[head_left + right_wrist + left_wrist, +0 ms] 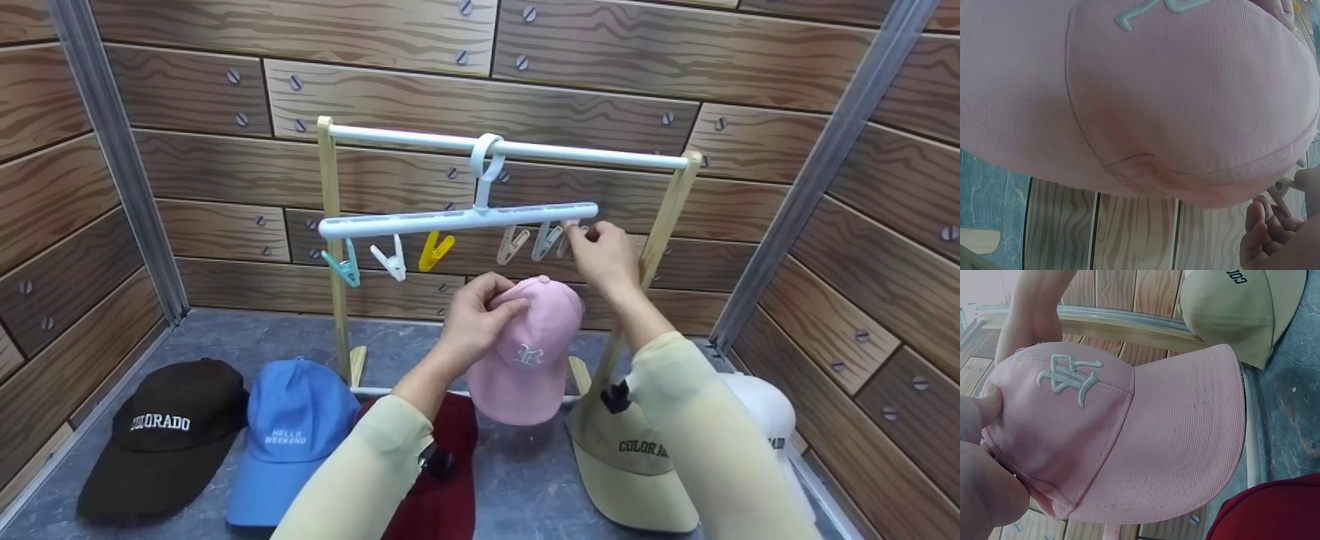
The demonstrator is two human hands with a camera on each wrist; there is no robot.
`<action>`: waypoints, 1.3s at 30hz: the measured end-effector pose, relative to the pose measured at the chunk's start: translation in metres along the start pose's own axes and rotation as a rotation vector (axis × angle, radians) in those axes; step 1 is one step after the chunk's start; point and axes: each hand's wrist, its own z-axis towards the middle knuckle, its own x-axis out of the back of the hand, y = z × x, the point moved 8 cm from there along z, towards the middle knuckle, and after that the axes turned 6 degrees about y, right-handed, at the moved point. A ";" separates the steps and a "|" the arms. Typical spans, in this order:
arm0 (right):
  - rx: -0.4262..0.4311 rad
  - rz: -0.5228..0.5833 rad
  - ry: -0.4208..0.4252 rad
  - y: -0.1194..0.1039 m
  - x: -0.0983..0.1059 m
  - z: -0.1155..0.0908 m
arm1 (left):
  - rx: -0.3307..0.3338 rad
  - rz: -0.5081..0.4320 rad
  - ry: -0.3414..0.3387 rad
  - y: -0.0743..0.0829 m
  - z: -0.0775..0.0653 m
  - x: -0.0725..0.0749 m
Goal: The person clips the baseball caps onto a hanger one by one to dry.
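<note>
My left hand point(476, 319) pinches the crown of a pink cap point(536, 375), its thumb on the front side. The cap hangs brim down below the right half of a white clip hanger point(420, 221); the left wrist view shows its pale embroidered letter point(1069, 377). Up at the hanger's right end, my right hand point(604, 255) pinches a beige clip point(570, 244), mostly hidden by the fingers. In the right wrist view that clip point(1280, 194) sits between thumb and fingers, beside the cap's edge. A grey-blue clip point(547, 241) and another beige clip point(513, 245) hang alongside.
The hanger hooks over a white rod point(600, 155) on a wooden-legged rack. Teal point(343, 264), white point(390, 259) and yellow clips point(435, 251) hang left. On the grey surface lie black point(172, 435), blue point(296, 435), dark red point(450, 480), khaki point(630, 472) and white caps point(757, 409).
</note>
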 end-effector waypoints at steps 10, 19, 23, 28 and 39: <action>-0.008 0.089 -0.061 0.003 -0.019 -0.011 | 0.005 0.032 -0.005 -0.006 -0.002 -0.001; -0.025 0.161 -0.105 0.001 -0.031 -0.021 | 0.051 0.027 -0.007 -0.016 -0.006 0.001; -0.028 0.197 -0.126 -0.002 -0.034 -0.028 | 0.095 -0.002 0.009 -0.024 -0.007 0.003; -0.045 0.252 -0.155 -0.006 -0.039 -0.033 | 0.133 -0.044 0.022 -0.031 -0.009 0.004; -0.089 0.275 -0.155 -0.005 -0.044 -0.039 | 0.181 -0.113 0.048 -0.044 -0.011 0.009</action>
